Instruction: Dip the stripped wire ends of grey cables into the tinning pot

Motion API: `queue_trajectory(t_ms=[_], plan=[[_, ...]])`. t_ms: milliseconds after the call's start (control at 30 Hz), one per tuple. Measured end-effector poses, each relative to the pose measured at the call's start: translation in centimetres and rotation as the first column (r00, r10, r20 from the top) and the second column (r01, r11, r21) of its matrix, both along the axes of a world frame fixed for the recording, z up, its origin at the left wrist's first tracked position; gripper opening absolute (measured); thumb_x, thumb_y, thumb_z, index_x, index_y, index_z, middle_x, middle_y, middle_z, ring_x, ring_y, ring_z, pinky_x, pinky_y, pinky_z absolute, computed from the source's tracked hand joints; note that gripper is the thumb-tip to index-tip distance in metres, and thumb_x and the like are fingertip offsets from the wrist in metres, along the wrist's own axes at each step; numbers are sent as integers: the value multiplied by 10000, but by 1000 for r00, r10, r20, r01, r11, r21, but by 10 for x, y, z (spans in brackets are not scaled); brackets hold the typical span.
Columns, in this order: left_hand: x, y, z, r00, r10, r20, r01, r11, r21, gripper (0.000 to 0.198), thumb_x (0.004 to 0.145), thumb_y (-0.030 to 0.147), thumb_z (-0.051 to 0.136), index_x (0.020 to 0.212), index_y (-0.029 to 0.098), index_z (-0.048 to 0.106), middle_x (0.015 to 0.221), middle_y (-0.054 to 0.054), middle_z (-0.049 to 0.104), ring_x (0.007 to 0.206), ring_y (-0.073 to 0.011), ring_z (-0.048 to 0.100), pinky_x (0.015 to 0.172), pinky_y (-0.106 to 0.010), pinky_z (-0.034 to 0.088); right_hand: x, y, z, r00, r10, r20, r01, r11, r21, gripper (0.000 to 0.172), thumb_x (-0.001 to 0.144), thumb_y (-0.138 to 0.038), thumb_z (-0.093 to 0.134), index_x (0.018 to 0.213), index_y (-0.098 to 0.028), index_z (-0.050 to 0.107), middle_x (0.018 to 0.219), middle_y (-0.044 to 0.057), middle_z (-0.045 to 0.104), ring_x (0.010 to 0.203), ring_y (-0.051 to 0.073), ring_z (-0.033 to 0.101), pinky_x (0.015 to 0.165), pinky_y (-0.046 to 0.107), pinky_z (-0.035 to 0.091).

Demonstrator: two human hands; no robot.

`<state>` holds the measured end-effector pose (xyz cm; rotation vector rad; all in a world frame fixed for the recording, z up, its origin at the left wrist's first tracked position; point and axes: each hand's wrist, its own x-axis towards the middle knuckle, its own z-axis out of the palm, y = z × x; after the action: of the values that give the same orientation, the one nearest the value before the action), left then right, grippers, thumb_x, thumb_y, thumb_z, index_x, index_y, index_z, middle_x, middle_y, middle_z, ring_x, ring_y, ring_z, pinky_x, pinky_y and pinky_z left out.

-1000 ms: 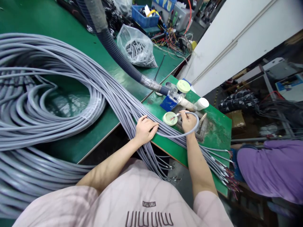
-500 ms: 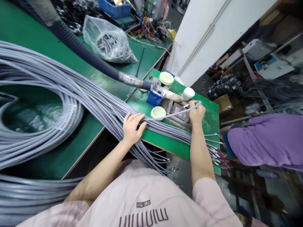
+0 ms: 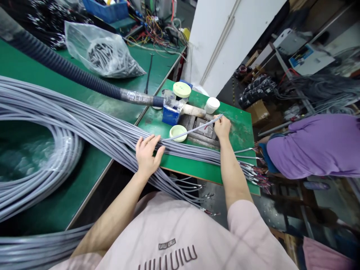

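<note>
My right hand (image 3: pixel 222 126) is shut on the end of a single grey cable (image 3: pixel 191 131), which runs in a shallow line down-left to the bundle. Its tip sticks out past my fingers. My left hand (image 3: pixel 147 153) lies spread on top of a thick bundle of grey cables (image 3: pixel 112 138), not closed around it. The bundle crosses the small green workbench (image 3: pixel 202 168), and its wired ends hang off the near and right edges. Just below my right hand sits a worn metal fixture (image 3: pixel 204 129). A pale green round dish (image 3: pixel 178 133) lies between my hands.
A blue box (image 3: pixel 171 114) with a black corrugated hose (image 3: pixel 70 71) reaching it stands behind the fixture, near a white cap (image 3: pixel 212 105). Large grey cable coils (image 3: pixel 36 108) fill the left. A person in a purple shirt (image 3: pixel 312 146) works at the right.
The cable in my right hand has gone from a curved loop to a nearly straight line. My view has turned, so everything sits further left and higher. My left hand stays on the bundle.
</note>
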<state>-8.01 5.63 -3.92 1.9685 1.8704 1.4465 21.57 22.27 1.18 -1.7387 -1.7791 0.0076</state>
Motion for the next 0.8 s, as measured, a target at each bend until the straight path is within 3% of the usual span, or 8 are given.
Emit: queue_trajectory(t_ms=[267, 367, 467, 567, 633, 733, 800], plan=[[0, 0, 0, 999, -23, 30, 22, 999, 46, 343, 868, 350, 558, 1182, 231, 627, 1129, -78, 703, 1159, -258, 594, 1118, -484, 283, -4, 0, -3, 1000, 1, -21, -1, 1000, 4, 238, 870, -336, 471, 799, -191, 646, 828, 100, 687, 847, 245, 618, 786, 355, 457], [0, 0, -1, 999, -28, 40, 27, 999, 28, 337, 872, 362, 547, 1169, 227, 632, 1118, -78, 706, 1156, -260, 593, 1119, -489, 274, -7, -10, 7, 999, 13, -31, -12, 1000, 15, 251, 879, -321, 469, 801, -184, 664, 811, 98, 696, 837, 244, 626, 794, 361, 464], [-1, 1, 0, 997, -40, 71, 39, 999, 21, 322, 875, 383, 541, 1130, 219, 649, 1093, -81, 714, 1118, -252, 611, 1123, -491, 268, -13, -41, 28, 987, 147, -64, -137, 981, 134, 273, 910, -339, 464, 859, -191, 688, 849, 81, 708, 842, 224, 632, 815, 357, 472], [-2, 0, 8, 985, -67, 162, 70, 998, -9, 284, 880, 399, 532, 1038, 217, 682, 1038, -68, 727, 1041, -234, 637, 1123, -502, 266, -24, -89, 51, 916, 399, -41, -376, 889, 262, 224, 923, -326, 501, 986, -236, 696, 972, 58, 712, 921, 206, 636, 860, 347, 480], [-1, -5, 20, 941, -91, 326, 108, 994, -35, 272, 881, 405, 534, 947, 201, 701, 950, -62, 734, 963, -219, 651, 1055, -473, 368, -34, -121, 62, 833, 552, 27, -534, 792, 296, 213, 910, -280, 540, 1069, -275, 681, 1041, 44, 717, 949, 206, 635, 850, 353, 495], [8, -20, 42, 757, -178, 629, 287, 955, -74, 317, 863, 445, 565, 808, 167, 707, 797, -61, 717, 802, -196, 659, 811, -362, 517, -47, -159, 65, 683, 709, 176, -727, 637, 255, 283, 876, -236, 608, 1148, -302, 648, 1139, 39, 710, 968, 209, 641, 844, 381, 503], [18, -31, 54, 613, -278, 739, 508, 856, -100, 383, 854, 492, 570, 725, 157, 705, 717, -56, 708, 717, -184, 653, 730, -328, 524, -55, -177, 60, 611, 752, 247, -791, 568, 228, 325, 863, -225, 633, 1174, -323, 631, 1165, 30, 705, 975, 204, 644, 847, 390, 500]])
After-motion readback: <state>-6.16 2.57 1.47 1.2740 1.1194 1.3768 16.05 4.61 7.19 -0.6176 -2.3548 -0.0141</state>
